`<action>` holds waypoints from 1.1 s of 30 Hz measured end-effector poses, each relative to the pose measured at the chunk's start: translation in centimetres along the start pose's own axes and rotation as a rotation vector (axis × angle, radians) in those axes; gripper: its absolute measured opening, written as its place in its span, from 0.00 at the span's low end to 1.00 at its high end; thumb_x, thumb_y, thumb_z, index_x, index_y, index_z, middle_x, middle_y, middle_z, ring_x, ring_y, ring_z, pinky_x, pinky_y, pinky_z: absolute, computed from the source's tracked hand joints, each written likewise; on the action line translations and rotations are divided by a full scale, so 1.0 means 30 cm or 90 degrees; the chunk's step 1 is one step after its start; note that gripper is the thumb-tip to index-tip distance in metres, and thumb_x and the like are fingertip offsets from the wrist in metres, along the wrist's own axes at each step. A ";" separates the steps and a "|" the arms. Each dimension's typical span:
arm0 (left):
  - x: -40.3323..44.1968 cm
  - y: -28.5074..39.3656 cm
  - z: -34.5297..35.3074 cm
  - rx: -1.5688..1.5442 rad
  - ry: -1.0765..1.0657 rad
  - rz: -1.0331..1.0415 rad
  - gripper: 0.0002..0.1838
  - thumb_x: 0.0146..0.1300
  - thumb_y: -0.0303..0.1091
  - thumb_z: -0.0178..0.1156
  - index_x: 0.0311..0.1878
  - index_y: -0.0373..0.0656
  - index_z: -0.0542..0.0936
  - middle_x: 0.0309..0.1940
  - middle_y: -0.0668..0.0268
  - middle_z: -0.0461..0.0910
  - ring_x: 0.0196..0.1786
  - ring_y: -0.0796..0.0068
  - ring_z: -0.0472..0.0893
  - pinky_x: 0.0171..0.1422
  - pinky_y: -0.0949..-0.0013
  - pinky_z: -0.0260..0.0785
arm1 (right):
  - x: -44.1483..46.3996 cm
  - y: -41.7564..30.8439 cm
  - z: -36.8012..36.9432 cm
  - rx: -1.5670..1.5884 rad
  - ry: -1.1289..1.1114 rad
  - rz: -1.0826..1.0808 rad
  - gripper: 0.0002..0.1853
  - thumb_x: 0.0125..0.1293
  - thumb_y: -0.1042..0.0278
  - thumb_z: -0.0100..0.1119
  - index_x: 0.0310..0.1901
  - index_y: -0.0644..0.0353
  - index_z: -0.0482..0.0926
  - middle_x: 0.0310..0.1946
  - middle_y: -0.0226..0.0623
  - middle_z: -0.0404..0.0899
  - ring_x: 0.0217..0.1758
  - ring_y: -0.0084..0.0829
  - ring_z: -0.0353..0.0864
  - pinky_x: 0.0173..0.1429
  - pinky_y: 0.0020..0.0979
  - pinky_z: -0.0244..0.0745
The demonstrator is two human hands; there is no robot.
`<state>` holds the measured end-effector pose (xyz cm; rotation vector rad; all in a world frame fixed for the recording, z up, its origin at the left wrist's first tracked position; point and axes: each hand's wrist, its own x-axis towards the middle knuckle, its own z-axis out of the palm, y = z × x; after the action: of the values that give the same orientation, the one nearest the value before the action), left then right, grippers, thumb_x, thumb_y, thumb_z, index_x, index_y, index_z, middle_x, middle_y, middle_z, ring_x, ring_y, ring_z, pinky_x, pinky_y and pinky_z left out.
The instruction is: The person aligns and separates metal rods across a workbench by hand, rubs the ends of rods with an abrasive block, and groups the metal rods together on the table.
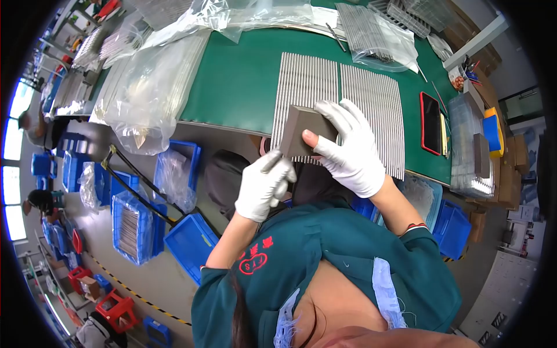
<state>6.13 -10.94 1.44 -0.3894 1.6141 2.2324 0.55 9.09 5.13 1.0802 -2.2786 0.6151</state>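
Note:
A dark grey-brown block (300, 129) is held over the front part of the rods by my right hand (354, 148), which wears a white glove with a bare thumb tip. My left hand (264, 184), also gloved, is closed just left of the block, near its lower corner; whatever its fingers hold is too small to make out. Under and behind the block, thin metal rods lie side by side in two groups, a left one (307, 75) and a right one (374, 98), on the green table (243, 75).
A red-edged phone (430, 123) lies right of the rods. Plastic-wrapped rods (371, 37) are at the back, and bagged strips (151, 87) at the left. Blue crates (191, 243) stand on the floor. Other people sit at the far left.

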 end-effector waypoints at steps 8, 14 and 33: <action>0.013 0.016 -0.061 -0.163 -0.064 0.083 0.23 0.75 0.34 0.56 0.68 0.33 0.72 0.29 0.63 0.81 0.15 0.86 0.67 0.16 0.82 0.54 | -0.062 0.084 -0.032 -0.062 -0.077 0.079 0.35 0.46 0.68 0.72 0.61 0.44 0.77 0.60 0.51 0.75 0.61 0.50 0.77 0.66 0.53 0.68; 0.019 0.008 -0.046 -0.113 -0.012 0.060 0.22 0.74 0.34 0.57 0.67 0.34 0.73 0.30 0.65 0.81 0.18 0.86 0.71 0.18 0.83 0.59 | -0.061 0.049 -0.052 0.007 -0.001 0.059 0.37 0.45 0.64 0.74 0.62 0.39 0.77 0.59 0.51 0.76 0.61 0.53 0.77 0.67 0.56 0.67; 0.017 0.003 -0.022 0.006 0.016 0.129 0.20 0.75 0.34 0.55 0.62 0.30 0.76 0.31 0.63 0.85 0.16 0.87 0.69 0.19 0.80 0.59 | -0.045 0.051 -0.031 -0.062 -0.055 0.066 0.31 0.46 0.68 0.72 0.57 0.43 0.80 0.58 0.50 0.76 0.58 0.50 0.78 0.64 0.52 0.70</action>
<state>5.63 -11.53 1.09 -0.2626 1.7467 2.3734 0.29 11.27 4.72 0.9637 -2.4246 0.5000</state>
